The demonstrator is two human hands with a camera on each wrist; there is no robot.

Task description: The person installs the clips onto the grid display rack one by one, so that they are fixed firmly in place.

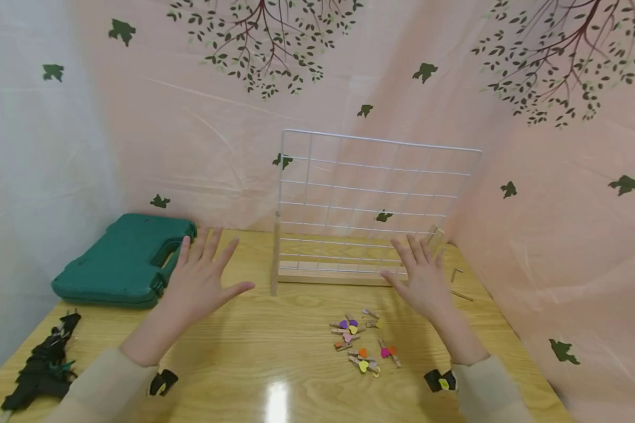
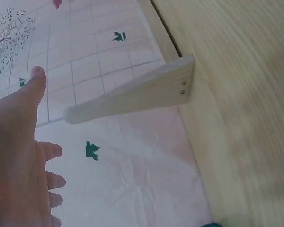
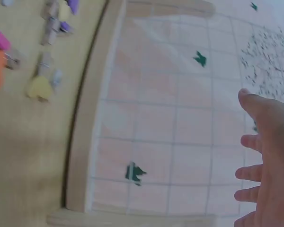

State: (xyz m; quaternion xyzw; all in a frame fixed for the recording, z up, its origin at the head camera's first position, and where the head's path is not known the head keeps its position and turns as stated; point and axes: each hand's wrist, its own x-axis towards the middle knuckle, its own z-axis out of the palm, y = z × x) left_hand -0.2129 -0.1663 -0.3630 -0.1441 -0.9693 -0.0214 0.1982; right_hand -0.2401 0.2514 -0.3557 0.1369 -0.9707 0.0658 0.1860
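Both hands hover over the wooden table with fingers spread, holding nothing. My left hand (image 1: 201, 288) is between a green plastic case and a wire grid rack (image 1: 381, 140) with a wooden base (image 1: 330, 278). My right hand (image 1: 425, 282) overlaps the rack's lower right part in the head view. Between the hands, nearer the front, lies a loose cluster of small wooden clothespins (image 1: 363, 366) with coloured hearts. The left wrist view shows the rack's wooden side foot (image 2: 142, 92) with two screws. A yellow heart clothespin (image 3: 40, 87) lies beside the base in the right wrist view.
The green case (image 1: 103, 258) with a handle lies at the back left. In front of it is a black, pistol-shaped object (image 1: 42, 367). A small hex key (image 1: 456, 271) and a thin rod (image 1: 462, 296) lie at the right. Printed cloth (image 1: 217, 158) hangs behind the table.
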